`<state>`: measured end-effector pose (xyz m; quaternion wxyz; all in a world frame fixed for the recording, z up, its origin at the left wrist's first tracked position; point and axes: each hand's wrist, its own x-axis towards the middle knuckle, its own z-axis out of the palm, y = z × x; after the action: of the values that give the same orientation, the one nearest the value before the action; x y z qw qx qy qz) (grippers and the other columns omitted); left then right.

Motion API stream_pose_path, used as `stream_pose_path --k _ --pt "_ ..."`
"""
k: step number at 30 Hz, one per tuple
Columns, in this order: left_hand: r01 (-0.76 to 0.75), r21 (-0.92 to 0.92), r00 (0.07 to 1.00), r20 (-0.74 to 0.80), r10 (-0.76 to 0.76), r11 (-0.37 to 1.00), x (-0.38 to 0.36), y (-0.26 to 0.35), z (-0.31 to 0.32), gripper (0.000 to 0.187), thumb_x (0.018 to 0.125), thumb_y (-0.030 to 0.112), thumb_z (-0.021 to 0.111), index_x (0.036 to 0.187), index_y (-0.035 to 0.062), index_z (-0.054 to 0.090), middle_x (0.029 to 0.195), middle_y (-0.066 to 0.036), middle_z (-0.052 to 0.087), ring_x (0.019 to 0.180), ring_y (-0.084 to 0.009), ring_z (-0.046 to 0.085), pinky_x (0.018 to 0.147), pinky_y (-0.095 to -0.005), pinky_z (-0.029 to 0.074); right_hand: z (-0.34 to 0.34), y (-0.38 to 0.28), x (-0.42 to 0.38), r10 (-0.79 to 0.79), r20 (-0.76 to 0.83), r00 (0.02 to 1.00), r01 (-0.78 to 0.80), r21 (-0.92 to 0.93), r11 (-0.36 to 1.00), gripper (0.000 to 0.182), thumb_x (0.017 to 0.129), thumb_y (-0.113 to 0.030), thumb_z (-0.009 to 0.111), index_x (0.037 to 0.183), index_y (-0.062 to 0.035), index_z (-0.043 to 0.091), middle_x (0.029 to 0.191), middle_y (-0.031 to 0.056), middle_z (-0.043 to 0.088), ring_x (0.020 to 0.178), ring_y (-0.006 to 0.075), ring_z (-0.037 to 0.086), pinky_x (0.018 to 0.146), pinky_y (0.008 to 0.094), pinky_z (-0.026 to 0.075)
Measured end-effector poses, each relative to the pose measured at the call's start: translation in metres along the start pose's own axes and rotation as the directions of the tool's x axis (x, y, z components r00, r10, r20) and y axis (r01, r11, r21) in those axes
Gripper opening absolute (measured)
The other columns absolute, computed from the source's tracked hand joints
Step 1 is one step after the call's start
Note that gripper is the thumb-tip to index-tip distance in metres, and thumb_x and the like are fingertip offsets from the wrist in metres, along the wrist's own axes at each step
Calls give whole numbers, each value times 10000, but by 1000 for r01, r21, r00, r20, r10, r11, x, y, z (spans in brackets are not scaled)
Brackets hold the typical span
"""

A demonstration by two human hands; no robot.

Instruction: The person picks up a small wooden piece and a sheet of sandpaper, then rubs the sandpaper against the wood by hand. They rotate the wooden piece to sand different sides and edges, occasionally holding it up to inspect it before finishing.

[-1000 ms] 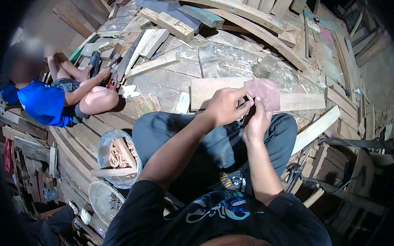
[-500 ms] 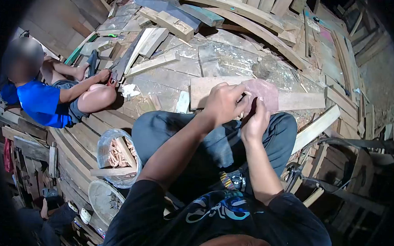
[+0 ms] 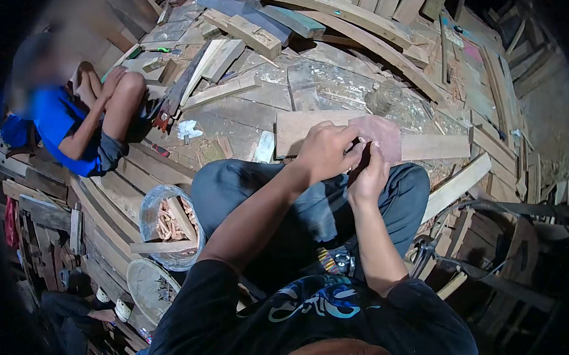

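Observation:
My left hand (image 3: 327,147) is closed in a pinch above my lap, its fingertips meeting those of my right hand. Whatever it pinches is small and mostly hidden by the fingers. My right hand (image 3: 369,178) is closed on the near edge of a pinkish sheet of sandpaper (image 3: 382,132), which bends up and shows a dark underside by the fingers. Beneath both hands and the sheet lies a flat wooden board (image 3: 435,146), stretching left and right across the front of my knees.
A clear bucket of small wooden pieces (image 3: 168,226) stands left of my knee, with a pale basin (image 3: 141,279) behind it. A person in blue (image 3: 61,123) sits at the left, near a red-handled tool (image 3: 164,120). Long curved timbers (image 3: 373,45) lie ahead.
The person in blue has let go of the red-handled tool, drawn the knees up and brought the hands to them. My own hands have barely shifted at the sandpaper.

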<state>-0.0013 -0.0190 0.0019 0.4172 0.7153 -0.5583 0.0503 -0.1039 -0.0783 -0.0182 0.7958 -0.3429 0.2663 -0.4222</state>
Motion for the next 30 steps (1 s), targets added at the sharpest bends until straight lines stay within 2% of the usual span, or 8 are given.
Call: stream_pose_path --k 11,15,19,22,24,26,28,30 --pt "32 14 999 -22 -32 999 2 1 -2 191 794 211 699 811 59 584 625 -112 594 605 -337 582 622 -417 464 -11 9 4 37 -6 999 -37 10 999 245 1001 -184 510 1218 -72 521 1145 51 604 1012 149 593 805 283 485" --pt "55 26 998 -28 -54 998 1 0 -2 176 795 206 697 851 65 607 628 -115 599 614 -339 587 619 -425 467 3 3 -2 -9 -37 999 9 11 1000 251 1005 -188 499 1220 -61 520 1153 58 599 1009 149 590 800 280 486" --pt "-30 -1 1000 -6 30 1000 -1 -2 3 164 789 192 697 870 63 633 644 -118 614 623 -338 595 620 -417 469 0 1 1 -7 -24 1000 7 -31 1000 166 1004 -147 464 1008 -42 593 904 25 613 760 110 559 614 252 411" --pt "-13 -20 1000 -8 13 1000 3 1 0 184 781 194 702 893 57 651 646 -121 614 631 -338 600 620 -418 474 -8 13 8 -4 -105 994 4 -3 1000 166 1005 -146 459 1012 -47 591 901 25 611 766 109 565 625 250 428" --pt "51 10 997 -61 -50 999 5 3 -4 190 778 196 705 897 56 653 646 -124 613 634 -338 602 619 -423 475 -6 8 5 7 -8 1000 -7 19 1000 272 1009 -155 490 1237 -9 513 1167 98 590 1072 162 570 875 285 482" --pt "59 47 997 -52 -57 997 2 0 -1 221 771 198 710 927 50 660 656 -129 617 642 -339 605 626 -426 482 6 3 -1 51 -79 996 -45 84 995 262 1010 -159 490 1225 -12 517 1163 93 592 1065 163 575 877 290 485" --pt "-63 -2 998 6 63 998 0 -2 1 223 765 192 713 927 46 664 665 -134 620 643 -338 606 630 -424 486 6 3 1 1 -86 996 -3 -24 1000 203 1012 -168 489 1147 -30 550 1035 51 604 889 116 589 715 247 486" --pt "-104 -63 994 8 105 993 2 1 -1 209 760 178 713 912 43 664 673 -139 622 646 -335 608 635 -426 486 -3 3 4 44 -28 999 -45 -44 998 192 1014 -174 484 1106 -32 574 1001 37 600 842 91 571 659 227 464"
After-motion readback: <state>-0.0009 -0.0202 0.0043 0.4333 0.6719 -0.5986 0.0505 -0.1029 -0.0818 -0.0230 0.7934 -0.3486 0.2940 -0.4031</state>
